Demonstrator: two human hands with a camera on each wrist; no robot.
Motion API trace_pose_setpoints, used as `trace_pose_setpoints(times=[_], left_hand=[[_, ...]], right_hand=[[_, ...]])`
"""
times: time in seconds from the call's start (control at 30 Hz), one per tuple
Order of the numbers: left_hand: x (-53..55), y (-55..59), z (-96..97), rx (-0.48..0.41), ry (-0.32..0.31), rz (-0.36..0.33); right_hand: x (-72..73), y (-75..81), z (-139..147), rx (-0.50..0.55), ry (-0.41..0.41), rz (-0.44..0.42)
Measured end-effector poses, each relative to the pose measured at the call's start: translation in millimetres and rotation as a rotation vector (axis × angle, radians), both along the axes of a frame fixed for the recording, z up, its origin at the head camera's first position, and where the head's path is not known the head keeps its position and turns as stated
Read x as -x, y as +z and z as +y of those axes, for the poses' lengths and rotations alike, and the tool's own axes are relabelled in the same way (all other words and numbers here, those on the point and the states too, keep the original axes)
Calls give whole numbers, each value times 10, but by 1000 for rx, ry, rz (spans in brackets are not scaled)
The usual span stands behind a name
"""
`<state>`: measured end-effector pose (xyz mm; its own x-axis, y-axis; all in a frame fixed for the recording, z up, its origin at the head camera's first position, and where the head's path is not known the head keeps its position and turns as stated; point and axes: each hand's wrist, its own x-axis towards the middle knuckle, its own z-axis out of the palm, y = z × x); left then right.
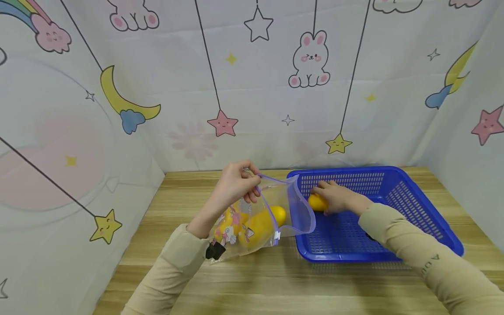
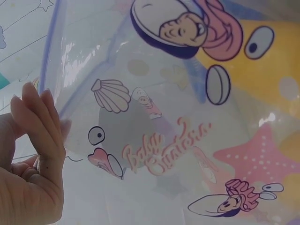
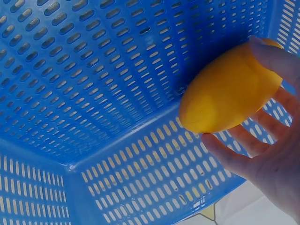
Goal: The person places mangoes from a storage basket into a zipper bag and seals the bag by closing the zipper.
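Note:
My left hand (image 1: 238,180) pinches the upper edge of a clear zip bag (image 1: 302,212) with a purple zip and cartoon prints. The bag's mouth gapes toward the right, and a white slider (image 1: 277,235) sits at its lower corner. Yellow mangoes (image 1: 257,225) lie inside; their full number is hidden by the prints. In the blue basket (image 1: 354,257), my right hand (image 1: 336,197) grips a yellow mango (image 3: 229,91) near the left end. Thumb and fingers (image 3: 229,154) lie around it in the right wrist view.
The bag rests on a wood-grain table (image 1: 244,284), its mouth overlapping the basket's left rim. Slotted basket walls stand around the right hand. A white cloth (image 1: 260,96) with cartoon prints hangs behind the table and on both sides.

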<state>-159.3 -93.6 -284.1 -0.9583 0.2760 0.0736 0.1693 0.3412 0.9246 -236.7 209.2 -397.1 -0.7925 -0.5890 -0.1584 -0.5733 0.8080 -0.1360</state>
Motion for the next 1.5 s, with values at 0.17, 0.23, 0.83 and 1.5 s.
trace_pose_setpoints(times=[0.17,0.23,0.83,1.5], left_hand=[[-8,0,-10,0,-7,2],[-11,3,-15,-1,-6,2],[-17,5,-27,-8,0,-10],[-19,-7,-15,-20,-4,-4]], right_hand=[[0,-1,-29,-31,-14,2],[5,-4,-39,-51,-26,-4],[-13,-2,-50,-97,-54,-119],[-122,122,-39,-71,-13,-140]])
